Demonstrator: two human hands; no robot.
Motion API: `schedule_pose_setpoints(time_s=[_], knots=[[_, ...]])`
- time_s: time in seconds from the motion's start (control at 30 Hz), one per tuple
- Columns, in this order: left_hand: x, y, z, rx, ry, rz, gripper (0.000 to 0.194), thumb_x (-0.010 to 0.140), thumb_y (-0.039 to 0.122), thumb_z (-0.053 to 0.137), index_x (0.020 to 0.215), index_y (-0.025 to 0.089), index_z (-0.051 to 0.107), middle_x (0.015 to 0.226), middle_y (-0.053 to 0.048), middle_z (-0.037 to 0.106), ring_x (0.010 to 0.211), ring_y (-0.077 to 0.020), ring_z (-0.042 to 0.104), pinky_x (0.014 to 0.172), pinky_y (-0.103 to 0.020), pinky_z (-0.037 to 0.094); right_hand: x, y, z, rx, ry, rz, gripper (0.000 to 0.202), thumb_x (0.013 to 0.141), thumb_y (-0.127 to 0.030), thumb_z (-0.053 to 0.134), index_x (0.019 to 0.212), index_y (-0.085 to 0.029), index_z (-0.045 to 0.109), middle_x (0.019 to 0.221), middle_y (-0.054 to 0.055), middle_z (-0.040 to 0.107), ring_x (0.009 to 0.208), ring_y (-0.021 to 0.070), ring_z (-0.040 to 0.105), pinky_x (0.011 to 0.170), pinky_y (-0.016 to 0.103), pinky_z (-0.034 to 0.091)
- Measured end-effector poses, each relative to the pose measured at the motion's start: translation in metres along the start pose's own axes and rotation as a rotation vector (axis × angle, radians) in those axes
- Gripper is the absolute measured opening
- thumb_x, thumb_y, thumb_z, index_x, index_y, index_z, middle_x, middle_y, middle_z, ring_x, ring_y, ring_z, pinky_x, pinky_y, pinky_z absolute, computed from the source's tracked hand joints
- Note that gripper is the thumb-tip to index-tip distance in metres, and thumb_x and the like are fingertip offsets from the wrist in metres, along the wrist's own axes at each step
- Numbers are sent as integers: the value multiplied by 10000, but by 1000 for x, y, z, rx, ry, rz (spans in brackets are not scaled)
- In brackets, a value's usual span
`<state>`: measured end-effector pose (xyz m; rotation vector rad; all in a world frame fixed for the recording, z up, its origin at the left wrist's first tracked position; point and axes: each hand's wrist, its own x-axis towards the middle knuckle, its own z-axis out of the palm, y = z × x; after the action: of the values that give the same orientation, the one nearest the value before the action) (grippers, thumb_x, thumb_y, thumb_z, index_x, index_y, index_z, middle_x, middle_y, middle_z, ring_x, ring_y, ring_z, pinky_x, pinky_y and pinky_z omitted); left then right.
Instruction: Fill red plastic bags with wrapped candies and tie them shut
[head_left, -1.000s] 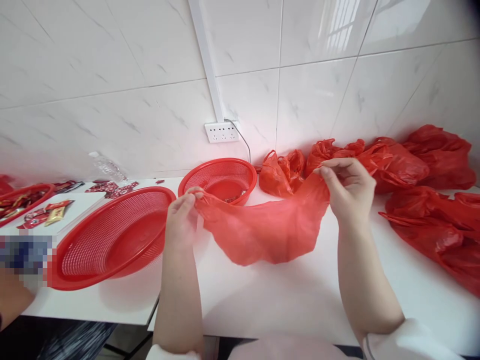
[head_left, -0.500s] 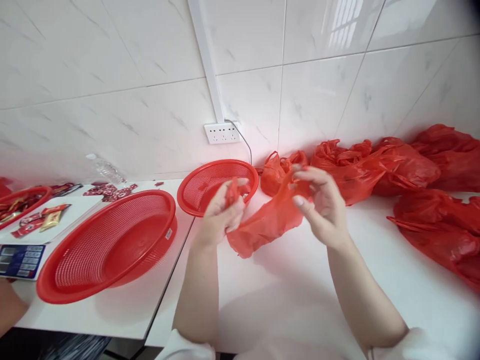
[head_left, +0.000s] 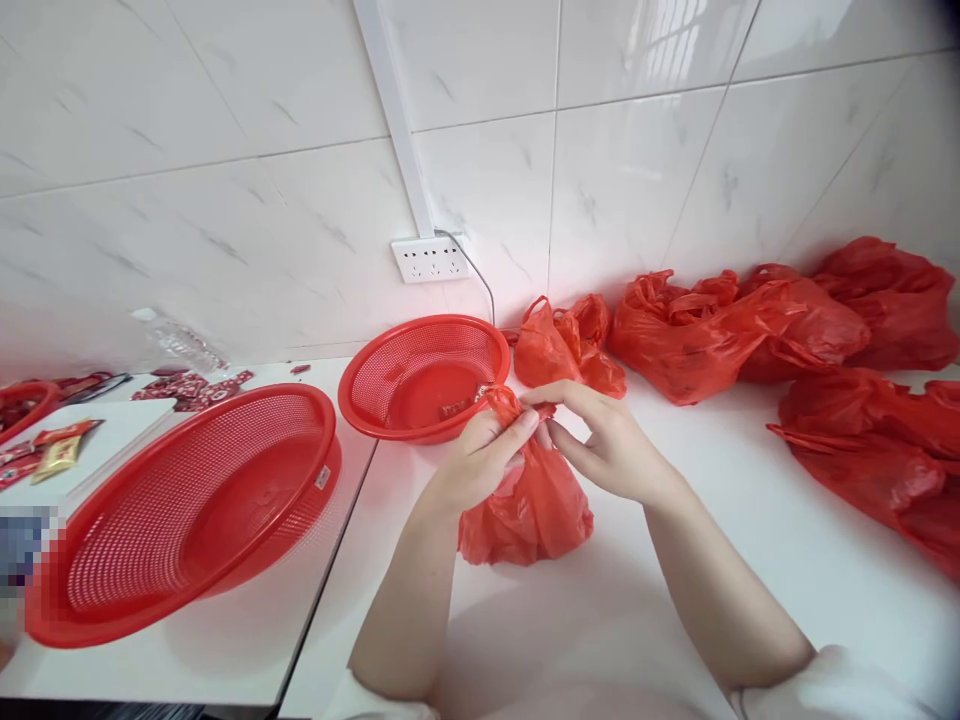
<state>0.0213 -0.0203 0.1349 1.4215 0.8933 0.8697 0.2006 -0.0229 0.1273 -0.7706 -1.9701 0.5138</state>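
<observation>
A red plastic bag (head_left: 529, 510) with a bulging bottom rests on the white table in front of me, its neck gathered upward. My left hand (head_left: 487, 450) is closed round the gathered neck, thumb on top. On the other side, my right hand (head_left: 592, 435) pinches the bag's top near the left thumb, with its fingertips bent inward. The two hands almost touch. What the bag holds cannot be made out.
Behind my hands stands a red basket (head_left: 424, 330) with a few small packets. A large red basket (head_left: 202, 500) is at left, near a scale (head_left: 112, 440) bearing wrapped snacks and a clear bottle (head_left: 180, 343). Several filled red bags (head_left: 675, 340) line the right side.
The bag has gone from stretched sideways between my hands to hanging upright with a gathered neck. My right hand has moved left and closed on its top. The view has shifted slightly.
</observation>
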Motion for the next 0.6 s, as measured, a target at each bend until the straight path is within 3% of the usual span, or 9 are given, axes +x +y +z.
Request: schedule_pose_setpoints(time_s=[0.1, 0.23, 0.33, 0.4, 0.47, 0.53, 0.6], knots=[[2, -2, 0, -53, -36, 4, 315, 885, 478, 557, 784, 185, 613, 524, 67, 374, 377, -34, 259, 365, -193, 235, 1, 3, -1, 47, 55, 61, 278, 890, -133, 498, 1108, -260, 615, 938, 24, 679, 890, 182, 647, 831, 352, 535], [4, -1, -5, -156, -41, -44, 404, 916, 521, 474, 1112, 204, 630, 370, 100, 357, 281, -62, 290, 354, -197, 301, 3, 15, -6, 198, 273, 177, 102, 868, -232, 606, 965, -222, 633, 940, 33, 660, 893, 173, 632, 845, 346, 526], [7, -1, -13, -265, -36, -43, 500, 929, 536, 428, 1291, 215, 551, 398, 66, 498, 277, -72, 341, 377, -205, 357, 4, 24, -10, 349, 462, 250, 101, 836, -273, 658, 904, -215, 610, 898, 24, 643, 836, 161, 632, 768, 324, 548], [10, -2, -17, -328, -6, -35, 511, 922, 528, 447, 1326, 227, 533, 492, 35, 586, 304, -68, 365, 403, -214, 386, 3, 24, -12, 430, 500, 242, 99, 832, -263, 666, 888, -216, 600, 873, 16, 642, 801, 152, 633, 726, 309, 556], [13, -5, -20, -365, 33, -39, 498, 915, 509, 478, 1309, 214, 557, 479, 39, 550, 357, -79, 412, 458, -219, 421, 1, 18, -13, 468, 391, 174, 59, 843, -230, 651, 879, -217, 606, 850, 11, 650, 778, 145, 632, 719, 306, 555], [15, -6, -21, -382, 51, -43, 462, 912, 487, 497, 1254, 195, 604, 456, 42, 503, 438, -97, 477, 532, -223, 451, -2, 9, -16, 432, 151, 107, 44, 856, -180, 618, 879, -216, 626, 848, 13, 663, 782, 146, 634, 746, 316, 549], [15, -7, -21, -360, 45, -26, 383, 899, 441, 535, 1165, 190, 651, 542, 22, 567, 466, -83, 473, 551, -223, 449, -3, 1, -18, 335, -99, 95, 114, 856, -125, 578, 881, -216, 643, 862, 15, 672, 811, 153, 635, 776, 327, 540]])
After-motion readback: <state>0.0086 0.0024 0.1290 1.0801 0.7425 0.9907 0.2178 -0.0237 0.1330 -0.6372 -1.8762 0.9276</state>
